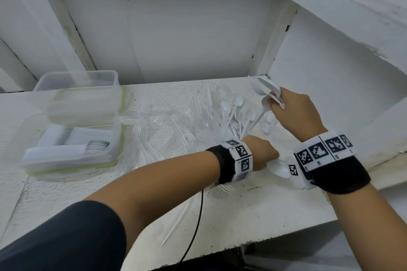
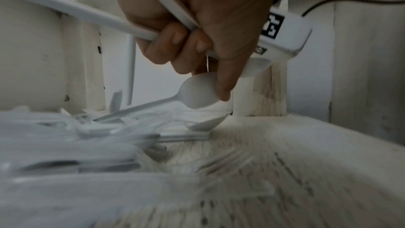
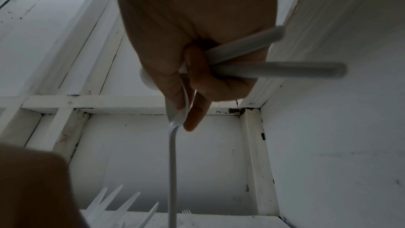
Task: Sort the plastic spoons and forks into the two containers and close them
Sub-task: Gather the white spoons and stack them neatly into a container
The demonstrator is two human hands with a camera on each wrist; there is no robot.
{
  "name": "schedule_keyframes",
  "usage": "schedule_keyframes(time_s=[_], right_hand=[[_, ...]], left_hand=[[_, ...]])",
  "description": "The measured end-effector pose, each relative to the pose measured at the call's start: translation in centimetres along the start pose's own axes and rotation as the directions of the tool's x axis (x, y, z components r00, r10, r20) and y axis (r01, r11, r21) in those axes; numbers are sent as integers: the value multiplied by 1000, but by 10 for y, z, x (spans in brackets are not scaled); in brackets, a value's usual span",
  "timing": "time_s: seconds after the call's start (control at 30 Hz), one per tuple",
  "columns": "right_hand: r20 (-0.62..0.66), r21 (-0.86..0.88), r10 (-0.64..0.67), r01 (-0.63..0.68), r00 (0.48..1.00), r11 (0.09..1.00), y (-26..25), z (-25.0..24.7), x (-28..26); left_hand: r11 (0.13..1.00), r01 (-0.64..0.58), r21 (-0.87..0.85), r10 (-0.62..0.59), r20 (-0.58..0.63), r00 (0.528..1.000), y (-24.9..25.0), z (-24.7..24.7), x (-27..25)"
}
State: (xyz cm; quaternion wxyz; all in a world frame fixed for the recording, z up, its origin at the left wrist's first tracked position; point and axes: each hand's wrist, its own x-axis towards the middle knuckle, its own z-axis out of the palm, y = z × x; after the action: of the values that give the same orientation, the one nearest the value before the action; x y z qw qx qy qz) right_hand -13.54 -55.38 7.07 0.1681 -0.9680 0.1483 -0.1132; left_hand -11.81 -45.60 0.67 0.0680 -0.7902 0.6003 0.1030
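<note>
White shelf (image 1: 220,215): two containers (image 1: 79,99), both hands (image 1: 262,152) gripping spoons (image 1: 264,88).

Left hand (image 2: 197,29) gripping white spoons (image 2: 198,91) above the table (image 2: 285,171)

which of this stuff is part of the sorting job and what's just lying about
Belongs to the job:
- white plastic spoons piled on the shelf
- clear plastic forks
- clear rectangular plastic containers, the near one already holding cutlery
- left hand and right hand, each holding spoons

Just there:
- thin black cable
- white wooden shelf
</note>
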Motion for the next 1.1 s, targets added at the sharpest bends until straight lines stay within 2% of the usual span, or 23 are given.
schedule_keyframes(time_s=[0.13,0.23,0.3,0.37,0.47,0.53,0.6,0.67,0.73,0.87,1.0,1.1], right_hand=[[-35,40,-18,20,999,999,-5,-10,4],[-80,89,-72,79,994,993,-13,-19,6],[-109,114,-112,125,988,986,-23,-23,6],[-139,159,-141,163,980,974,-33,-25,4],[-171,275,-135,179,976,945,-50,-22,0],[-173,346,-121,175,978,922,-61,-17,-4],[-133,429,-117,163,984,888,-71,-8,-8],[-64,505,-129,144,990,851,-80,4,-15],[14,566,-152,118,988,816,-90,20,-23],[167,632,-170,27,971,774,-108,50,-39],[237,630,-185,-6,954,777,-123,73,-49],[305,695,-188,-83,934,714,-132,86,-55]], left_hand=[[976,44,-215,-85,-184,979,-11,0,-21],[917,86,-389,-192,-243,951,-25,8,-42],[846,104,-523,-286,-280,916,-34,15,-59],[682,77,-727,-428,-311,849,-43,17,-80],[397,-36,-917,-649,-308,696,-53,12,-112],[197,-147,-969,-763,-246,598,-60,12,-132],[-15,-254,-967,-825,-131,550,-66,15,-152],[-136,-324,-936,-844,-62,533,-71,22,-168],[-186,-346,-920,-848,-28,530,-72,29,-181],[-240,-358,-903,-837,6,547,-68,39,-200],[-289,-374,-881,-822,27,570,-64,46,-209],[-343,-420,-840,-810,38,586,-63,45,-210]])
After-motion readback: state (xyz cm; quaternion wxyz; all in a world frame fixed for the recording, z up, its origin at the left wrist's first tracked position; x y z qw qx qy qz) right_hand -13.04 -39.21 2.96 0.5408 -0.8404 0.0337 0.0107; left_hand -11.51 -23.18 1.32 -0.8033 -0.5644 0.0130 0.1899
